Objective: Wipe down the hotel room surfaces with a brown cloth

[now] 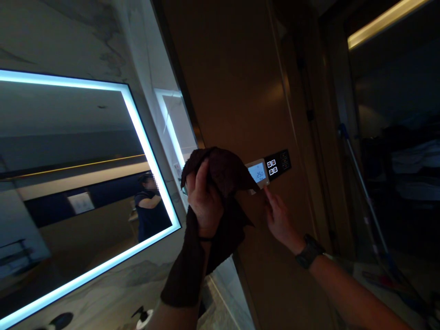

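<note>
My left hand (205, 201) is closed around a dark brown cloth (225, 172), raised in front of the wood-toned wall panel (237, 87). Folds of the cloth hang past the wrist and overlap the left side of a lit thermostat (258, 172), whose display seems to read about 25. To its right sits a black switch panel (277, 165) with several lit square buttons. My right hand (280, 217), with a dark watch on the wrist, points its index finger at the thermostat's lower edge. That fingertip is at or very near the edge; the other fingers look curled in, with nothing visible in them.
On the left, a mirror with a glowing frame (147, 142) hangs on a marbled wall and reflects a person. A pump bottle (142, 317) stands low below it. At right, a long-handled pole (366, 197) leans near a dark doorway, with a light strip (385, 23) above.
</note>
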Tool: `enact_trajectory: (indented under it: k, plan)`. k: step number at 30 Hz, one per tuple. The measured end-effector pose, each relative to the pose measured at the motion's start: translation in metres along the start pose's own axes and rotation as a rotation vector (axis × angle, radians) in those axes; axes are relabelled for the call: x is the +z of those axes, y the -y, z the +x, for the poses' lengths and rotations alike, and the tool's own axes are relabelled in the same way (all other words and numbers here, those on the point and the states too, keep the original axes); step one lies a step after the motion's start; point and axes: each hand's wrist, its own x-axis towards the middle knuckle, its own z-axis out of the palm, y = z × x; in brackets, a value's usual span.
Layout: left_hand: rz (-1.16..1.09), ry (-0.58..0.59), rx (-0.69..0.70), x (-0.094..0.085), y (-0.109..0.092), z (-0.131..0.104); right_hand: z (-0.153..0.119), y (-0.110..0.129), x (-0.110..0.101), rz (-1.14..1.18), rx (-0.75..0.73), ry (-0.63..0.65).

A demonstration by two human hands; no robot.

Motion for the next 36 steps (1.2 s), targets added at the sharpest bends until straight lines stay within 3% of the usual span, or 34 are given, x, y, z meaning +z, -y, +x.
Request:
enact_trajectory:
  k: [13, 20, 25, 30, 36]
  plan:
    - [0.052, 0.057, 0.032, -0.005, -0.001, -0.013, -0.003, 0.006, -0.001, -0.025, 0.022, -0.011]
    - [0.215, 0.239, 0.056, -0.023, -0.006, -0.048, -0.002, 0.006, -0.003, 0.003, 0.012, -0.001]
    - [0.412, 0.498, 0.223, -0.048, -0.01, -0.064, -0.004, 0.005, -0.005, 0.021, 0.035, 0.029]
    - [0.451, 0.629, 0.542, -0.059, -0.024, -0.042, -0.021, 0.008, -0.002, 0.032, 0.031, 0.031]
    - [0.478, 0.825, 0.595, -0.027, -0.045, -0.002, -0.052, 0.016, 0.007, -0.007, 0.014, 0.044]
